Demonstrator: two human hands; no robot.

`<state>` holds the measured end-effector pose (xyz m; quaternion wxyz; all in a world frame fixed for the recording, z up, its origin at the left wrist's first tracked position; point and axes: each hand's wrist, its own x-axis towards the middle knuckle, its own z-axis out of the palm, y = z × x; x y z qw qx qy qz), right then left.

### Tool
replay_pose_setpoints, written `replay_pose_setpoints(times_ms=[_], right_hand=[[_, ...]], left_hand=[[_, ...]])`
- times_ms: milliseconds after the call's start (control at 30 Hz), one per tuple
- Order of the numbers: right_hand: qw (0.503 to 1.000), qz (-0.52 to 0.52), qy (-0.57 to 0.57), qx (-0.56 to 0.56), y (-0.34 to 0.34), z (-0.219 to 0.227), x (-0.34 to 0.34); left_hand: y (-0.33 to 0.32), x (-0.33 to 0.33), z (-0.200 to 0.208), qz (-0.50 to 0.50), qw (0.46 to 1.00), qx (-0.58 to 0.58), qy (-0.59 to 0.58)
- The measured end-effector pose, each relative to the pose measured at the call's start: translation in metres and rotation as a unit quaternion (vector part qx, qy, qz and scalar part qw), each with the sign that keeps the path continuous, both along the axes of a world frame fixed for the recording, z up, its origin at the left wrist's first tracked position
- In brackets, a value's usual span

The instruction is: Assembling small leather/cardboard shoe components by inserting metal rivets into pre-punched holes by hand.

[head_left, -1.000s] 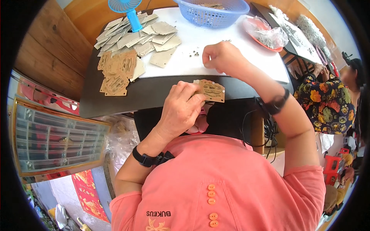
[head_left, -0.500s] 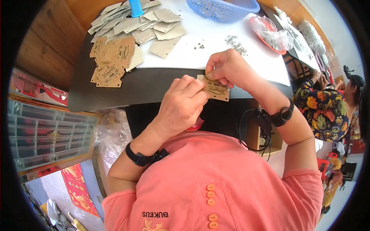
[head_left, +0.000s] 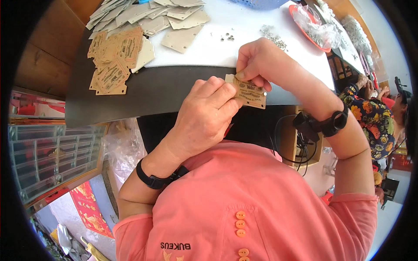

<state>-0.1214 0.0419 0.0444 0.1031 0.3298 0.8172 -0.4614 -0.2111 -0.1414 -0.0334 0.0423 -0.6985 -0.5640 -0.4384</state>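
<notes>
A small brown printed card (head_left: 251, 95) with holes near its edges is held at the table's front edge. My left hand (head_left: 208, 114) grips its left side with curled fingers. At the card's upper edge, my right hand (head_left: 257, 65) pinches with thumb and forefinger; anything tiny between those fingertips is hidden. A small shiny piece shows at the card's right corner. Several like brown cards (head_left: 114, 58) lie in a heap at the left of the table. Behind them is a pile of pale grey card pieces (head_left: 148, 17), printed side not showing.
Small metal rings (head_left: 227, 37) and a scatter of tiny metal parts (head_left: 275, 37) lie on the white sheet (head_left: 196, 54). A red tray (head_left: 300, 26) holds plastic bags, near a blue basket (head_left: 265, 3). Another person (head_left: 370, 113) sits at the far right.
The view has shifted, so the table's things appear higher. Both hands stay on the card, with the right still pinching at its upper edge.
</notes>
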Motion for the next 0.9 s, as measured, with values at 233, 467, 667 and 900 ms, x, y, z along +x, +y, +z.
replay_pose_setpoints(times_ms=[233, 467, 667, 900], right_hand=[[0.999, 0.034, 0.014, 0.032, -0.001, -0.001, -0.002], [0.967, -0.107, 0.231, -0.029, -0.002, -0.008, 0.061], [0.922, -0.179, 0.343, 0.004, -0.021, -0.027, 0.117], [0.856, -0.092, 0.429, 0.273, -0.039, -0.048, 0.128]], left_hand=[[0.004, -0.002, 0.004, -0.009, 1.0, 0.006, 0.019], [-0.003, 0.002, 0.004, -0.002, 1.0, -0.016, -0.014], [0.001, 0.013, 0.03, 0.057, 0.996, -0.028, 0.061], [0.005, 0.012, 0.012, 0.025, 0.988, -0.081, 0.132]])
